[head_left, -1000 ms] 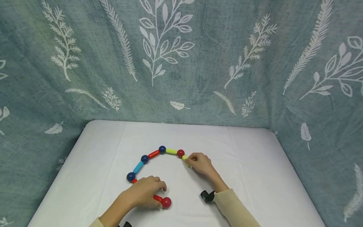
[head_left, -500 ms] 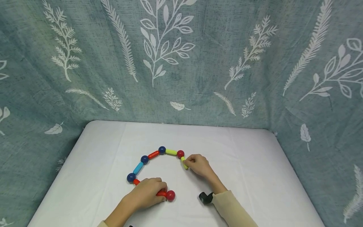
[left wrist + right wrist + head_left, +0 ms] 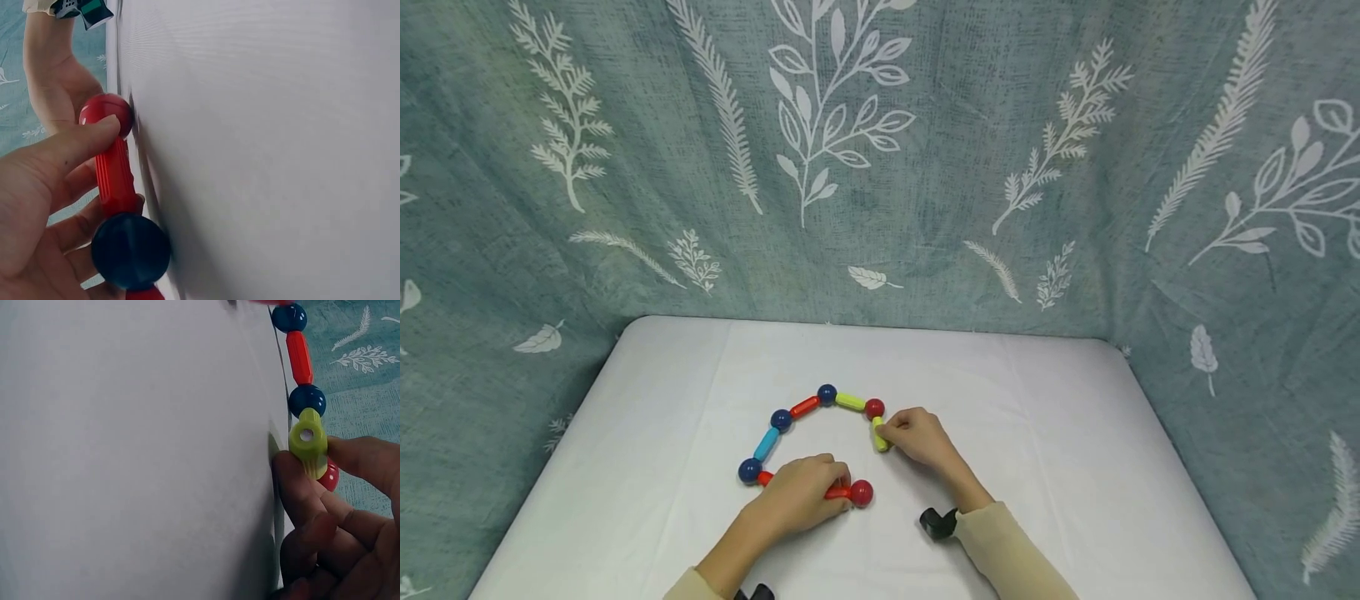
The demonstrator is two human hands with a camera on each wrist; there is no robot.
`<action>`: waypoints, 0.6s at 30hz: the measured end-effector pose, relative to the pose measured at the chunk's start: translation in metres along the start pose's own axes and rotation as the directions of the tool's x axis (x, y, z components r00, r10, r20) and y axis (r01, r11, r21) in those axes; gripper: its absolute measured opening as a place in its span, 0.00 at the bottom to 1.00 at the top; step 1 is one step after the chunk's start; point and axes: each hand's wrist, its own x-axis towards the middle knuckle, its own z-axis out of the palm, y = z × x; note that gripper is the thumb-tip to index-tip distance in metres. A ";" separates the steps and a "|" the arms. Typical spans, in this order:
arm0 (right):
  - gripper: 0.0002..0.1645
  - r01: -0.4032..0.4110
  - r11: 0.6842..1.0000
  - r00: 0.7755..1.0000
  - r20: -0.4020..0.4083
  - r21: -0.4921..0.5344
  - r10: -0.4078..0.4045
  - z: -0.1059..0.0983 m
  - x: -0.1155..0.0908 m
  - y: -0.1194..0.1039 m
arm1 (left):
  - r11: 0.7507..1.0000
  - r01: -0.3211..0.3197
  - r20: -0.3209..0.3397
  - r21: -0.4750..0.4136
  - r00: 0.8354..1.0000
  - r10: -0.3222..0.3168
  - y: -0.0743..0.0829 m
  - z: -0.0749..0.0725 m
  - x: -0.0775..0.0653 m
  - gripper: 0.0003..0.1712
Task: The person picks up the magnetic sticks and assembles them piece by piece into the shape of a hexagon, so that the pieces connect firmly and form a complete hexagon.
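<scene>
A chain of magnetic rods and balls lies as an open loop on the white table. My left hand [image 3: 805, 493] grips a red rod [image 3: 115, 178] at one end of it, the thumb reaching onto the red ball [image 3: 862, 492] at its tip. The dark blue ball [image 3: 130, 250] behind that rod is hidden under the hand in the head view. At the chain's other end, thumb and forefinger of my right hand [image 3: 919, 436] pinch a yellow-green rod [image 3: 880, 435]. Its far end meets another red ball [image 3: 875, 408]; its near end, with a round metal face, points toward the left hand's ball, a gap between.
The chain's far side holds another yellow-green rod [image 3: 851, 402], a red rod [image 3: 806, 407], a light blue rod [image 3: 766, 444] and dark blue balls [image 3: 781, 419] between them. A black wrist device [image 3: 937, 524] sits by the right sleeve. Patterned green cloth [image 3: 880, 208] hangs behind the table.
My left hand has moved right and away from me, bringing the red rod and ball nearer the yellow-green rod. My right hand has swung that rod's free end leftward.
</scene>
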 end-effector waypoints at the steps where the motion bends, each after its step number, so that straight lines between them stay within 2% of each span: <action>1: 0.12 -0.001 1.000 1.000 0.005 -0.001 0.001 0.001 0.000 0.000 | 1.000 0.003 -0.007 0.002 1.000 -0.003 0.000 0.001 0.002 0.13; 7: 0.13 -0.016 1.000 0.999 0.041 0.017 0.016 0.005 0.000 -0.002 | 0.999 0.037 -0.039 0.011 0.999 -0.037 0.002 0.002 0.010 0.15; 18: 0.14 -0.045 0.995 0.996 0.077 0.094 0.037 0.010 -0.006 -0.006 | 0.998 0.056 -0.098 0.014 0.994 -0.054 0.006 0.001 0.020 0.15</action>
